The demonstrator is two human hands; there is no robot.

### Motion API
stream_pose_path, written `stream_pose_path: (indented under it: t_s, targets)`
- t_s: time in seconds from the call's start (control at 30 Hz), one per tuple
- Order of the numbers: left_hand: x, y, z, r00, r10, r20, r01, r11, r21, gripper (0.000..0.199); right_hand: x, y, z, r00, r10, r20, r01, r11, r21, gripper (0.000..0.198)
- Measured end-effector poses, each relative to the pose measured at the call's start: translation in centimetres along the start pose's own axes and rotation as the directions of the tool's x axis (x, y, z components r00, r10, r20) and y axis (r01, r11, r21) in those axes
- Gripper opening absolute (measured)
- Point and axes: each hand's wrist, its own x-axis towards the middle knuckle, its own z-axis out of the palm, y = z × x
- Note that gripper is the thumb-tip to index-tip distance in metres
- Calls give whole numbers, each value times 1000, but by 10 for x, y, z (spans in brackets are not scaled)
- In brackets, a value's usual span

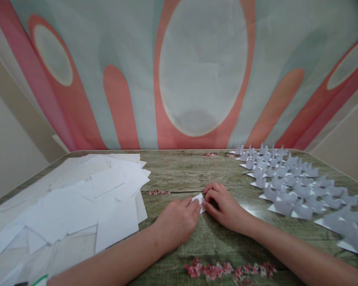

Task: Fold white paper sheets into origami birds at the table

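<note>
A small folded piece of white paper (200, 200) lies on the table at the middle of the head view. My left hand (179, 220) reaches in from the left and presses it down with closed fingers, which cover much of it. At its right edge, the curled thumb and fingers of my right hand (223, 204) pinch the paper. Its exact folded shape is hidden beneath my fingertips.
Loose white sheets (68, 206) overlap in a wide spread on the left. Rows of folded paper birds (289, 178) stand at the right. The wood-patterned table (173, 171) carries printed pink blossoms. Behind its far edge hangs a patterned backdrop (203, 71).
</note>
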Motion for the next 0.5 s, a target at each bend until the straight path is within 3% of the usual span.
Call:
stream_pose_path:
  t_s: [0.5]
  targets:
    - [1,3,-10,997,-36,75,40,998,-42,34,1,-5,2,999,33,-14,-34,997,-64,7]
